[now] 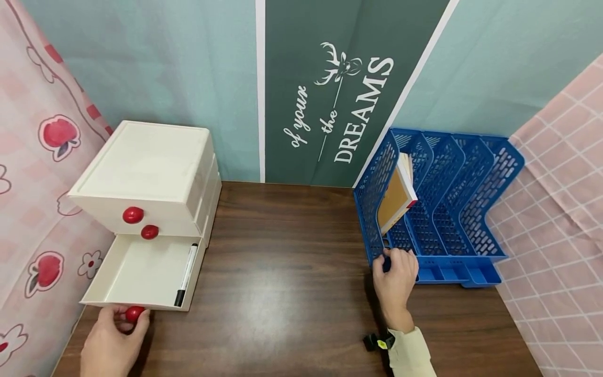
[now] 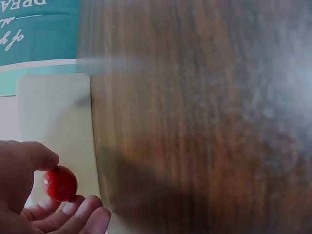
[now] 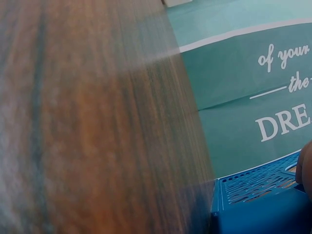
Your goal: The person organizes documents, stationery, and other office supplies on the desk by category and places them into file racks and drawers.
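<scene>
A white drawer unit (image 1: pixel 141 162) stands at the left with its lowest visible drawer (image 1: pixel 141 267) pulled out. Inside that drawer, a capped white marker (image 1: pixel 187 272) with black ends lies along the right wall. My left hand (image 1: pixel 113 340) pinches the drawer's round red knob (image 2: pixel 60 184) between thumb and fingers. On the right is a blue mesh file rack (image 1: pixel 431 220), with a tan-covered book (image 1: pixel 397 199) leaning in its leftmost slot. My right hand (image 1: pixel 397 275) grips the rack's front left corner, fingers curled over the edge; only its fingers show in the right wrist view.
Two more red knobs (image 1: pixel 133 214) sit on the unit's upper drawer fronts. Small trays (image 1: pixel 452 273) run along the rack's front. Brown wood tabletop (image 1: pixel 282 251) spans between unit and rack. A green and teal cloth (image 1: pixel 306 94) hangs behind, with patterned pink cloths at both sides.
</scene>
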Demonstrator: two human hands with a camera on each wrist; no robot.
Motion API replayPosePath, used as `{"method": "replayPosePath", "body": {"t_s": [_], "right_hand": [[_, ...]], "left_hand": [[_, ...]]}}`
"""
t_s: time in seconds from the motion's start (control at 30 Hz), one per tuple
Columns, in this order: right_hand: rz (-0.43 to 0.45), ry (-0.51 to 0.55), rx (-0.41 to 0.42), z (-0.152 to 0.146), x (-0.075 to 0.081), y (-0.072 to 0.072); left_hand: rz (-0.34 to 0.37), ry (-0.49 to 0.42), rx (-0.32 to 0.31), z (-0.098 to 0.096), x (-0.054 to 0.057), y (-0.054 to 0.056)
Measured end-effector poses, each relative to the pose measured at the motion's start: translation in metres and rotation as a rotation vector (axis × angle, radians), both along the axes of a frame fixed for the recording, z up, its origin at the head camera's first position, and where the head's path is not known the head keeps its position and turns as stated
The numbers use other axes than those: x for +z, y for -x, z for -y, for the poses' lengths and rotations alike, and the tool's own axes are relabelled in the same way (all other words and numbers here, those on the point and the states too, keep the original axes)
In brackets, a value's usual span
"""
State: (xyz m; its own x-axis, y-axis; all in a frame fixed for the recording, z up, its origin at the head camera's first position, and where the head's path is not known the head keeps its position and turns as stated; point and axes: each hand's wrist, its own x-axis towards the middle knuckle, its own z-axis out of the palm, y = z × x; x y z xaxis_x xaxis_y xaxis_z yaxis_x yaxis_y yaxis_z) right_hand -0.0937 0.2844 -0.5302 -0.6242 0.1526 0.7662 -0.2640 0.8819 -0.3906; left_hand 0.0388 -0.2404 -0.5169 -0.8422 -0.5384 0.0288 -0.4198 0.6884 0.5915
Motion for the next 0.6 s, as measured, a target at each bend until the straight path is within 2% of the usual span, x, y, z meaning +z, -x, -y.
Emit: {"method": "replayPosePath", "body": {"t_s": [0.17, 0.37, 0.5, 0.6], "right_hand": [[0.003, -0.001, -0.003, 0.000, 0.000, 0.000], [-0.019, 0.012, -0.003, 0.002, 0.001, 0.000], [-0.015, 0.017, -0.001, 0.003, 0.002, -0.001], [-0.006, 0.011, -0.006, 0.003, 0.001, 0.000]], "left_hand": [[0.008, 0.001, 0.012, 0.001, -0.001, 0.001], [0.028, -0.014, 0.021, 0.002, 0.004, 0.004], [-0.013, -0.005, 0.007, 0.002, 0.004, 0.007], [-0.025, -0.007, -0.009, 0.002, 0.006, 0.015]]}}
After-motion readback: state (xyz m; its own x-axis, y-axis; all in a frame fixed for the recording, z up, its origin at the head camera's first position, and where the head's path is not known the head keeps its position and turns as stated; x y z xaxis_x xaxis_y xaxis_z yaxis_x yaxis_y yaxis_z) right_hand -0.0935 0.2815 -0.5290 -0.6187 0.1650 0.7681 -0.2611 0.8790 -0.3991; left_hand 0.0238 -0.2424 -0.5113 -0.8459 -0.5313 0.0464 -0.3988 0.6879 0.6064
